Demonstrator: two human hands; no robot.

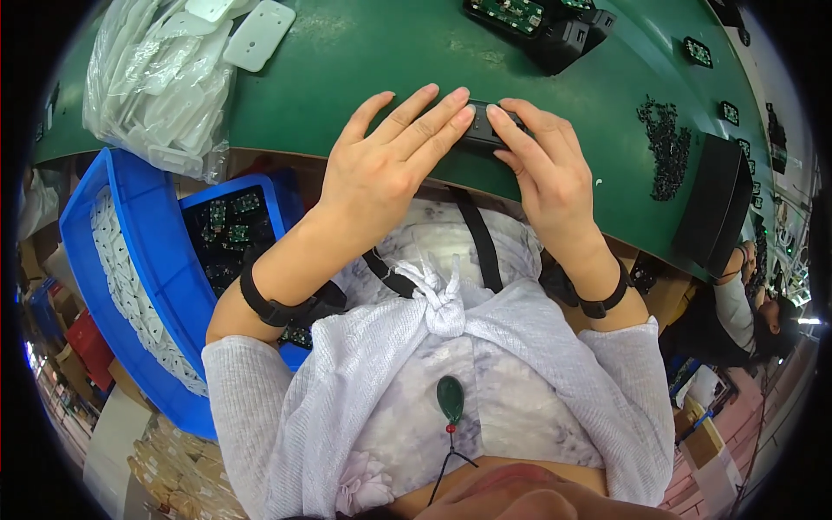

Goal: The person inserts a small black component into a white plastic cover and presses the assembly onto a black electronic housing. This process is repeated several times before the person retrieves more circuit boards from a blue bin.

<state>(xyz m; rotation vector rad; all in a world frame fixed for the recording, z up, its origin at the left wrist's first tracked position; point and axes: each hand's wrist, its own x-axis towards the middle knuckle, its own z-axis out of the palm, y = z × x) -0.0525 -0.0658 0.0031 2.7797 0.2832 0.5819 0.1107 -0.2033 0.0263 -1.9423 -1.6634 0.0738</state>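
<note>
Black plastic module (479,130) at worktop (364,69) near edge: probably rigid, light, smooth. Left hand (390,165) flat on top; right hand (542,165) pinching its end. Best held by the sides.

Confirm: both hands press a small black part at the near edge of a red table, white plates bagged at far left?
Not quite: the table is green, not red, as the head view shows. The rest holds: left hand and right hand press the small black part at its near edge, with bagged white plates at far left.
</note>
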